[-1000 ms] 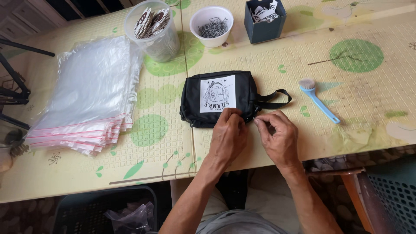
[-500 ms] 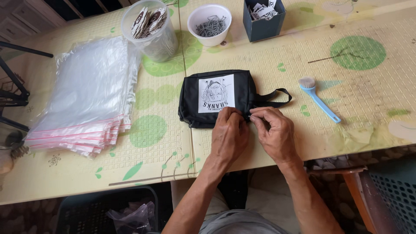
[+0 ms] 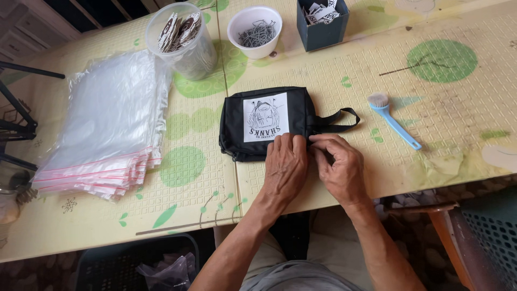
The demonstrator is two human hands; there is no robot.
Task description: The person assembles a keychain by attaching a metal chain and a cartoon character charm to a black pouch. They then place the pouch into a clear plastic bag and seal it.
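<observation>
Left hand (image 3: 285, 164) pressed flat on black pouch (image 3: 266, 123), right hand (image 3: 338, 166) pinching its near right corner by the strap, on the surface (image 3: 344, 81). Beyond the grip: clear tub (image 3: 183, 43) of printed tags, white bowl (image 3: 254, 31) of metal pins, dark box (image 3: 322, 22) of paper slips

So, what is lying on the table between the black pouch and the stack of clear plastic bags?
Nothing: in the head view, only bare tablecloth with green dots lies between the black pouch and the stack of clear plastic bags.
</observation>
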